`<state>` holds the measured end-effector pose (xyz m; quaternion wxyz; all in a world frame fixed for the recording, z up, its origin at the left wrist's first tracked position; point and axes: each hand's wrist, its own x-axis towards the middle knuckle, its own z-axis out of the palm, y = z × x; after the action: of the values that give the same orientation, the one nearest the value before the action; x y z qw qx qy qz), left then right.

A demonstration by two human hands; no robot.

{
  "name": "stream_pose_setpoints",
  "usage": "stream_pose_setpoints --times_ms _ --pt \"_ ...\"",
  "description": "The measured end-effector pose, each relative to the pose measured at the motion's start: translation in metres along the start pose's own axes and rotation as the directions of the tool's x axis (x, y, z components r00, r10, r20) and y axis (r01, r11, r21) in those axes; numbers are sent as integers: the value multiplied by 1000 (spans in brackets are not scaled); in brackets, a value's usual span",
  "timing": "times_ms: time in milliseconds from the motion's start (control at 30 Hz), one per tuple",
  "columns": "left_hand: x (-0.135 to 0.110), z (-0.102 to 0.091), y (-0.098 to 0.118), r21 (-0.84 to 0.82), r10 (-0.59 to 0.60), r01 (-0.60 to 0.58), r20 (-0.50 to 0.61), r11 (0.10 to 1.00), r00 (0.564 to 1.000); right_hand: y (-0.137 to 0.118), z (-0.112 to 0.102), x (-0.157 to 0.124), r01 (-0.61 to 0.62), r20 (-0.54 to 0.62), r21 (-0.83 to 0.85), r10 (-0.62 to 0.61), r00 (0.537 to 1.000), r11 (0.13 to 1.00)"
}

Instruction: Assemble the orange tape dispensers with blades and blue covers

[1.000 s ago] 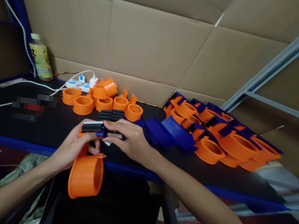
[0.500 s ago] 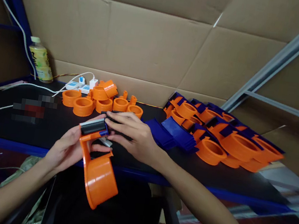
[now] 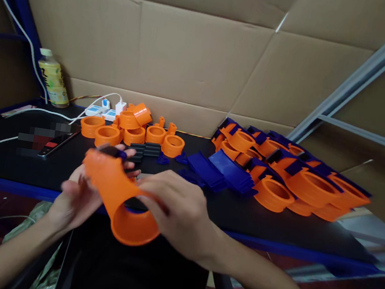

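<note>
An orange plastic tape dispenser (image 3: pixel 123 197), with a round drum and a black roller at its top end, is held between both hands just in front of the black table (image 3: pixel 12 161). My left hand (image 3: pixel 74 197) is closed on its upper end near the roller. My right hand (image 3: pixel 180 215) is wrapped round the drum from the right. The dispenser is tilted, its open ring facing down toward me, and it is blurred by motion.
Orange rings (image 3: pixel 107 135) and small black ribbed parts (image 3: pixel 144 149) lie at the table's middle back. Blue plates (image 3: pixel 219 170) and a pile of orange-and-blue dispensers (image 3: pixel 291 181) fill the right. A bottle (image 3: pixel 53 79), a power strip (image 3: pixel 101 110), cables and a phone (image 3: pixel 57 143) are at left.
The dispenser has been swung round and pulled toward me. My right hand left the roller end and took hold of the drum.
</note>
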<state>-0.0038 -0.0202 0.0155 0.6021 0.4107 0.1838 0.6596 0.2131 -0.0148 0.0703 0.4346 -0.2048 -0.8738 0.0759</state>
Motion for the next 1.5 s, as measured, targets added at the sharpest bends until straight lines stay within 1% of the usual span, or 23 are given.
stream_pose_setpoints --times_ms 67,133,167,200,233,333,400,433,467,500,567,600,633,700,800,900,967,1100,1167,1233,1300,1400,1500 --pt "1 4 1 -65 -21 23 35 998 999 9 -3 4 -241 19 325 248 968 915" --pt "2 8 -1 -108 -67 75 80 991 995 14 -3 5 -440 198 557 402 894 704" --pt "2 9 -2 -123 -100 114 116 986 988 15 -3 4 -500 295 610 409 863 615" --pt "3 9 -5 -137 -144 166 158 977 977 14 -3 2 -539 372 616 392 842 574" --pt "3 8 -7 -148 -187 218 200 965 962 13 -3 -1 -561 428 580 365 827 591" --pt "2 1 -13 -142 -243 284 253 948 937 14 -17 -6 -498 490 301 316 813 814" --pt "1 -5 -16 -125 -223 254 216 959 951 25 -36 -6 -406 398 -10 376 837 914" --pt "1 -8 -17 -117 -213 236 186 965 959 35 -47 -6 -381 308 -208 430 849 901" --pt "1 -10 -19 -110 -203 221 157 969 967 46 -59 -5 -375 193 -427 488 851 823" --pt "0 -12 -20 -103 -197 212 135 972 971 59 -70 -5 -384 86 -617 544 835 687" --pt "0 -13 -22 -88 -187 197 117 976 975 85 -89 -7 -381 -10 -823 660 751 421" --pt "-1 -12 -23 -81 -181 191 117 978 977 96 -95 -9 -375 -21 -865 722 692 334" --pt "-1 -12 -24 -74 -177 187 117 980 977 105 -100 -11 -370 -22 -886 772 635 279" --pt "-1 -11 -25 -62 -169 176 113 982 979 116 -103 -16 -377 -8 -894 833 553 242" --pt "-2 -9 -25 -61 -145 150 75 987 987 121 -103 -21 -402 9 -880 853 522 255" --pt "-1 -6 -23 -72 -124 124 13 990 992 125 -103 -23 -436 6 -855 846 533 281" --pt "0 -3 -22 -61 -112 110 -26 992 993 129 -106 -23 -477 0 -817 827 562 324" --pt "3 -1 -22 -16 -152 151 -16 988 988 132 -111 -18 -456 21 -740 695 719 495" --pt "4 -2 -23 -9 -172 172 -10 985 985 124 -108 -12 -409 -25 -743 589 808 529" --pt "4 -3 -24 -12 -160 160 -25 987 987 109 -100 -7 -364 -123 -738 417 900 568" --pt "4 -4 -25 -20 -153 153 -31 988 988 87 -88 -4 -266 -191 -695 186 964 668" --pt "4 -1 -24 -7 -184 184 -25 983 983 53 -66 -10 -23 -163 -620 -100 981 784" --pt "5 3 -22 25 -186 186 -20 982 982 30 -45 -22 168 -67 -542 -241 968 824"
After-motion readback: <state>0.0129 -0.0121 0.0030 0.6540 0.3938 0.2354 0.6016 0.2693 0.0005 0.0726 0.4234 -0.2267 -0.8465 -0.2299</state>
